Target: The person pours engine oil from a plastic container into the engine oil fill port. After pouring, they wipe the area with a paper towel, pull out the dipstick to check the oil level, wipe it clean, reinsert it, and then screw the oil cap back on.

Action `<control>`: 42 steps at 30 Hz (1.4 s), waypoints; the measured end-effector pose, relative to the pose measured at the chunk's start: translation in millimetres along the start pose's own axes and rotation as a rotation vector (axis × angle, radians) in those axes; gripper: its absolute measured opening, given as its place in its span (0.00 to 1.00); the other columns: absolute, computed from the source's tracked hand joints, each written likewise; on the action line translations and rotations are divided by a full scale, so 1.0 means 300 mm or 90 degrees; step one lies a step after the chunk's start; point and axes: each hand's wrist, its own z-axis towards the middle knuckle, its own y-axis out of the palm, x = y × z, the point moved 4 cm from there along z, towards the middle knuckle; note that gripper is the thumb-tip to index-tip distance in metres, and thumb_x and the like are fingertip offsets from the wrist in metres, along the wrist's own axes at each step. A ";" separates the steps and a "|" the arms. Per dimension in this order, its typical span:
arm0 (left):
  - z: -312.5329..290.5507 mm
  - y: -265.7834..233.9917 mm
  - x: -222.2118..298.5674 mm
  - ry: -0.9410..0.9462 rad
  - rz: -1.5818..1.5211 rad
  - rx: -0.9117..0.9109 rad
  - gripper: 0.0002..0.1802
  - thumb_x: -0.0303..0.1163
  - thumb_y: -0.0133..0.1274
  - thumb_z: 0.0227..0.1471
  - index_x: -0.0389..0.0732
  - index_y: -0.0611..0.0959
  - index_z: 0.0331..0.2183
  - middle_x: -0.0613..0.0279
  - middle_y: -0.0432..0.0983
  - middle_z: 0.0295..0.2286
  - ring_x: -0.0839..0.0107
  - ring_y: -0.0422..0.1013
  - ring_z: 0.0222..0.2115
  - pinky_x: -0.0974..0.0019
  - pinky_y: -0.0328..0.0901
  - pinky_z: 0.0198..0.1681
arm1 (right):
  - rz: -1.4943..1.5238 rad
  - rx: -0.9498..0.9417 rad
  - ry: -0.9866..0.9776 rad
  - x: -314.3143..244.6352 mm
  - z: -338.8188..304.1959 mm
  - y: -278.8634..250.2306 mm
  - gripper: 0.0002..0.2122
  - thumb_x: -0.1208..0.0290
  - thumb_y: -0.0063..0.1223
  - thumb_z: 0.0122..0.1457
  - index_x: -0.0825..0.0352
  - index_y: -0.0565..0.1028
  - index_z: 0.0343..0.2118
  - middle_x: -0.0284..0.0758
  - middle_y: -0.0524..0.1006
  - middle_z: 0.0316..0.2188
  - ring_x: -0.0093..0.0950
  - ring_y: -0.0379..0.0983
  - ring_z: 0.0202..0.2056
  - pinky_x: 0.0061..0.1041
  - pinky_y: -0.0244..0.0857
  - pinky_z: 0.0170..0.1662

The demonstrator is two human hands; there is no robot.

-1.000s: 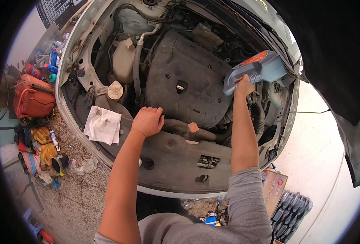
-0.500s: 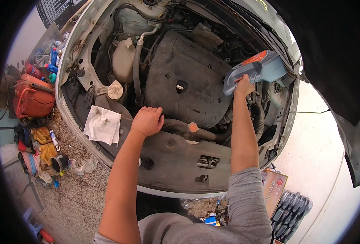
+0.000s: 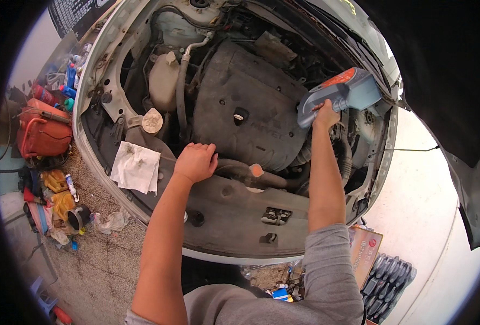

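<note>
**Inspector:** Nothing has moved since the earlier frames. Both hands and the jug (image 3: pixel 342 93) sit where they sat a second ago.

**Assistant:** State of the hands?

**Inspector:** Right hand (image 3: pixel 325 115) is closed round the jug's handle, arm stretched to the far right of the engine bay. Left hand (image 3: pixel 196 161) rests palm down, fingers loosely curled, on the dark front panel (image 3: pixel 234 216) just near the engine cover (image 3: pixel 245 108). It grips nothing.

**Assistant:** And the jug itself?

**Inspector:** Grey-blue plastic, orange label, lying tipped on its side above the right of the bay, well right of the cover's filler cap (image 3: pixel 240 116). Its spout end is hidden; I cannot tell whether anything is pouring.

**Assistant:** How will it handle?

**Inspector:** My judgement: stiff-walled but slightly yielding, heavy if full, and the weight shifts as liquid moves. An oily film would make it slippery. The moulded handle is the right hold, as now; a second hand under the body would steady it.

**Assistant:** Anything else nearby?

**Inspector:** White rag (image 3: pixel 136 167) draped on the left edge of the bay. Red bag (image 3: pixel 42 132) and bottles on the ground, far left.
</note>
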 end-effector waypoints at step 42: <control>-0.002 0.002 -0.004 0.010 -0.006 0.015 0.09 0.34 0.56 0.52 0.40 0.79 0.34 0.55 0.78 0.25 0.57 0.75 0.30 0.55 0.68 0.38 | 0.057 -0.012 0.263 0.069 0.395 -0.201 0.04 0.74 0.49 0.56 0.69 0.68 0.29 0.38 0.68 0.21 0.35 0.69 0.20 0.43 0.72 0.27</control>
